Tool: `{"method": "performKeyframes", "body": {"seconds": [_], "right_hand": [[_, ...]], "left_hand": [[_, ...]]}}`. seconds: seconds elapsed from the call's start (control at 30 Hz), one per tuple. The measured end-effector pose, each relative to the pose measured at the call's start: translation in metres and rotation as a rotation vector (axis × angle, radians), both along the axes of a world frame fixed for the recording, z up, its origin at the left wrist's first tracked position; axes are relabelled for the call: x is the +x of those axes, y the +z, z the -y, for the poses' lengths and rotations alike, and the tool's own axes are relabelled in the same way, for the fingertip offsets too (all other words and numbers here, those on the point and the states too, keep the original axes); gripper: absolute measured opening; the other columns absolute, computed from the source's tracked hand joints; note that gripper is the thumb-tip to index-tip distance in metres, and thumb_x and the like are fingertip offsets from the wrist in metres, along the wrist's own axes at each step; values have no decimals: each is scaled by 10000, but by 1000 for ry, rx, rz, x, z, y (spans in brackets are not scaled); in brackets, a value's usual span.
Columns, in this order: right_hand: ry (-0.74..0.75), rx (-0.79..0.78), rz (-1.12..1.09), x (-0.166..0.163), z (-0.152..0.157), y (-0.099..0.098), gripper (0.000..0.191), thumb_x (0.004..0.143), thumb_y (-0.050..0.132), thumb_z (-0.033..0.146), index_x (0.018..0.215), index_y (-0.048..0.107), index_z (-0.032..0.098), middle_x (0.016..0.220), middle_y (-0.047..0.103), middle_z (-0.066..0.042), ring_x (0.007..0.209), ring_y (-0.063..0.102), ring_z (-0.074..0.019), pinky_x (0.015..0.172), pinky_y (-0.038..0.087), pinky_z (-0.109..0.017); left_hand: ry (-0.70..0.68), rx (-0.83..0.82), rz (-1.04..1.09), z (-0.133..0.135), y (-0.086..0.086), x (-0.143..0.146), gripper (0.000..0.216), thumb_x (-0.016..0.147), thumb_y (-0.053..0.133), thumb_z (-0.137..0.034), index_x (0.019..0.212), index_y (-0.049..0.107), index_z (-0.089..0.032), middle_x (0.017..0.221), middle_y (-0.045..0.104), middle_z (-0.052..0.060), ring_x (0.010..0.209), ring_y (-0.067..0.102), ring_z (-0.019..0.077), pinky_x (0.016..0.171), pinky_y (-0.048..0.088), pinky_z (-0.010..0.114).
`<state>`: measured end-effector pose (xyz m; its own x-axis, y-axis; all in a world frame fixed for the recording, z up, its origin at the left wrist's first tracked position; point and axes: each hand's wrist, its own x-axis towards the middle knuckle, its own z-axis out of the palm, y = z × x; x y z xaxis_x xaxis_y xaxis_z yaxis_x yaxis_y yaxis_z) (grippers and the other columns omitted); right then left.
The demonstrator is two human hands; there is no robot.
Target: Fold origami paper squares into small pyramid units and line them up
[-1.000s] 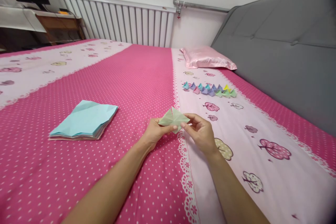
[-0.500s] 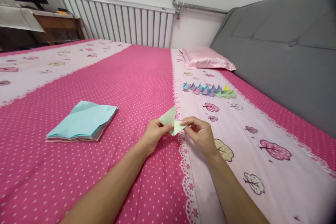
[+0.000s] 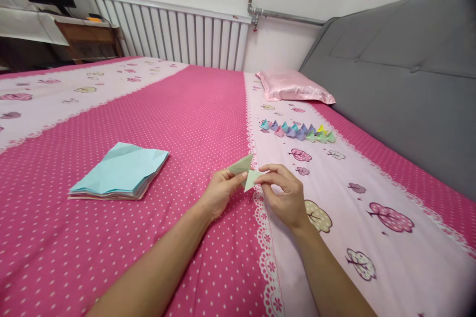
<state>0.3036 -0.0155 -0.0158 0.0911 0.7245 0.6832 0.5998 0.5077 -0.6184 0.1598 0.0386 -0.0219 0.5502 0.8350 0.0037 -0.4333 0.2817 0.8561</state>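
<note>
Both my hands pinch a small pale green folded paper (image 3: 245, 171) just above the pink bedsheet (image 3: 193, 119). My left hand (image 3: 219, 192) grips its left flap, fingers closed. My right hand (image 3: 284, 193) pinches the right corner between thumb and forefinger. The paper is collapsed into a narrow triangular shape. To the left lies a stack of creased paper sheets (image 3: 121, 171) with a light blue sheet on top. Farther off on the right, a row of small finished folded pieces (image 3: 297, 131) in blue, purple, pink, yellow and green sits on the pale stripe.
A pink satin pillow (image 3: 293, 86) lies near the grey padded headboard (image 3: 394, 74) on the right. A white radiator (image 3: 178, 34) runs along the far wall. A wooden desk (image 3: 89, 39) stands at the far left.
The green paper went from a spread, star-like shape to a flattened narrow triangle between my fingers. My hands stayed in place, and the view shifted slightly.
</note>
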Motion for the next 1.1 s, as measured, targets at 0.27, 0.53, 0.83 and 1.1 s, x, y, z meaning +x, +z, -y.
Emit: {"method": "performKeyframes", "body": {"seconds": [0.27, 0.53, 0.83, 1.1], "right_hand": [[-1, 45, 110, 0, 0, -4, 260, 741, 499, 35, 791, 677, 218, 947, 583, -48, 753, 587, -132, 698, 483, -280], [88, -2, -16, -1, 2, 1, 246, 656, 520, 1, 717, 639, 207, 942, 591, -42, 890, 579, -173, 785, 474, -317], [45, -163, -294, -1, -1, 0, 123, 728, 655, 219, 850, 648, 202, 789, 649, -27, 734, 609, -151, 643, 494, -278], [46, -156, -310, -1, -3, 0, 53, 715, 676, 251, 738, 702, 211, 737, 677, -27, 681, 616, -148, 594, 488, -270]], "left_hand": [[6, -26, 18, 1, 4, 0, 196, 676, 703, -254, 841, 686, -152, 805, 684, 25, 747, 593, 101, 764, 421, 218], [125, 70, -87, 0, 0, -1, 155, 606, 747, -227, 729, 690, -152, 712, 665, 13, 663, 559, 101, 683, 416, 233], [82, 75, -102, 3, 2, 0, 180, 574, 766, -211, 744, 720, -176, 760, 699, 45, 746, 616, 150, 790, 450, 304], [68, 113, -92, 4, 1, -1, 167, 601, 752, -216, 758, 726, -165, 764, 703, 53, 745, 624, 155, 797, 459, 301]]}}
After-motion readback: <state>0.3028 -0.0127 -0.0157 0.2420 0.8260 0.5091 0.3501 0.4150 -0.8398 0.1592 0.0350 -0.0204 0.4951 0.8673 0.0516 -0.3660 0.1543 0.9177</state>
